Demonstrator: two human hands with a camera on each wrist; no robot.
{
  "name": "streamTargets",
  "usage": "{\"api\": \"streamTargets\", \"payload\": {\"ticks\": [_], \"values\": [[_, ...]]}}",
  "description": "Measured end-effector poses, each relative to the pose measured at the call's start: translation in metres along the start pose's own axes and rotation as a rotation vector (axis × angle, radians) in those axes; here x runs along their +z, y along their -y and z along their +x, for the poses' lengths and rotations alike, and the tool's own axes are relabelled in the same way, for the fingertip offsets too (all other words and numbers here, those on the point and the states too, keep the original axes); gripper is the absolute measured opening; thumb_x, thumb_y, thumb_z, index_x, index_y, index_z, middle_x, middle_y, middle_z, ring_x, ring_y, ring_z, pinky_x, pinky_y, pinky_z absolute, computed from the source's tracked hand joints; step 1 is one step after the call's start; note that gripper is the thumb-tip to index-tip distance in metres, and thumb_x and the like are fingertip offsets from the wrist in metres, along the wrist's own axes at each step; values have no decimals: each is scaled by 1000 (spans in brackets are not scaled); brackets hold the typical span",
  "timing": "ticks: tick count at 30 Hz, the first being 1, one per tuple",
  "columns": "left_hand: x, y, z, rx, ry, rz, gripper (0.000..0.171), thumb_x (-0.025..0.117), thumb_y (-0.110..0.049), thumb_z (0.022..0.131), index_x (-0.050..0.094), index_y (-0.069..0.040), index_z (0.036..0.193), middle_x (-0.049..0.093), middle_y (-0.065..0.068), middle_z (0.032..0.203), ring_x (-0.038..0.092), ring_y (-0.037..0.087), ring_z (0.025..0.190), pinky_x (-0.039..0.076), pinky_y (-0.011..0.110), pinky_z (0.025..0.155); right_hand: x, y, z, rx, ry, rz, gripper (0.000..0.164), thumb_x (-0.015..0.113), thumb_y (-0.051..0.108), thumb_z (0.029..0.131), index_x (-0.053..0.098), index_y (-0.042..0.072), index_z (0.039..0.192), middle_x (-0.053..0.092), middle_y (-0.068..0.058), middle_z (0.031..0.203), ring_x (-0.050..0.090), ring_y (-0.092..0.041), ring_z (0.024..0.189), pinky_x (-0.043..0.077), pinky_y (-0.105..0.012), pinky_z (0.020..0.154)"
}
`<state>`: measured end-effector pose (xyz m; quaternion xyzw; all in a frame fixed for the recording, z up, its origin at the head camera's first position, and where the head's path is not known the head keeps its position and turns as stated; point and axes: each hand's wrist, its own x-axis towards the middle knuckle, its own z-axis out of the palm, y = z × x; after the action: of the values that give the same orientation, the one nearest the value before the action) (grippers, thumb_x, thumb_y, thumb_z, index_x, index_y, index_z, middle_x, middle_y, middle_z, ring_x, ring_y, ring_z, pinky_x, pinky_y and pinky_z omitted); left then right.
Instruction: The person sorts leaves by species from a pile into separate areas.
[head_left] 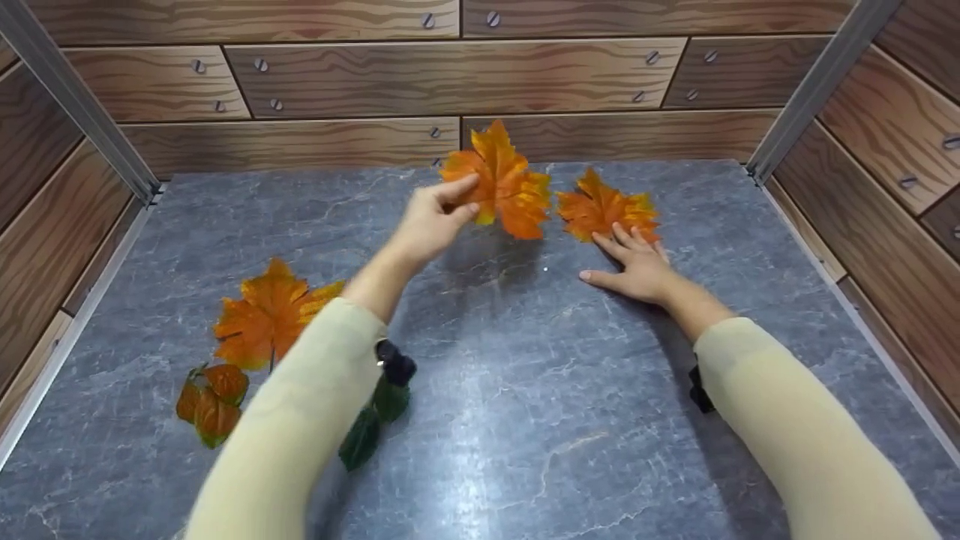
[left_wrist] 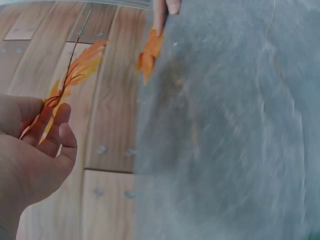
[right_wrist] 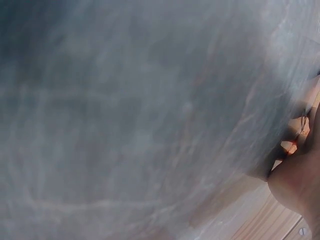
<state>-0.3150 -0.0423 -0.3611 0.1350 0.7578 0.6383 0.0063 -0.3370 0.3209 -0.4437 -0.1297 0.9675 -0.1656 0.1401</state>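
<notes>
My left hand (head_left: 429, 226) pinches an orange and yellow artificial maple leaf (head_left: 511, 186) between thumb and fingers, raised above the tabletop near the back. In the left wrist view that leaf (left_wrist: 82, 71) is edge-on, its thin stem pointing up and away from the hand. To the right, a second orange maple leaf (head_left: 598, 208) lies flat on the surface. The spread fingers of my right hand (head_left: 639, 268) rest on its front edge, thumb out to the left. In the right wrist view only part of the right hand (right_wrist: 296, 186) shows, at the right edge.
A third maple leaf (head_left: 268, 309) lies at left, partly behind the left forearm. Below it sits a cluster of small reddish-green leaves (head_left: 214, 405). Dark green leaves (head_left: 375, 420) show beside the left sleeve. Wood-patterned walls (head_left: 450, 79) border the grey marbled table (head_left: 525, 360).
</notes>
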Motion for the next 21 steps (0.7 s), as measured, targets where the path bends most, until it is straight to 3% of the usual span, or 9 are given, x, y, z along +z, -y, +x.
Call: {"api": "streamTargets", "payload": {"ticks": [6, 11, 17, 21], "values": [[21, 27, 17, -50, -16, 20, 52, 63, 1, 104, 52, -2, 154, 52, 15, 158, 61, 24, 127, 54, 28, 99, 2, 1, 1, 5, 2, -4, 100, 49, 81, 97, 17, 23, 172, -5, -15, 177, -12, -43, 160, -13, -71, 121], [30, 44, 26, -136, -17, -60, 54, 60, 1, 106, 47, -3, 158, 50, 16, 160, 58, 24, 134, 50, 31, 106, 1, 2, -1, 0, -11, -12, 99, 49, 80, 98, 17, 22, 172, -4, -17, 177, -12, -44, 160, -12, -70, 121], [36, 64, 30, -246, 8, -131, 60, 60, -4, 107, 41, -10, 164, 39, 9, 168, 57, 20, 125, 52, 48, 96, 1, 1, -1, 4, -11, 2, 100, 50, 80, 97, 17, 23, 172, -5, -15, 177, -12, -43, 160, -13, -70, 121], [38, 72, 31, -287, 39, -113, 62, 60, -5, 108, 38, -10, 166, 33, 7, 172, 57, 21, 124, 53, 41, 92, 1, 3, -1, 2, -11, 5, 99, 50, 79, 98, 17, 23, 172, -5, -16, 177, -12, -43, 160, -13, -70, 121]]}}
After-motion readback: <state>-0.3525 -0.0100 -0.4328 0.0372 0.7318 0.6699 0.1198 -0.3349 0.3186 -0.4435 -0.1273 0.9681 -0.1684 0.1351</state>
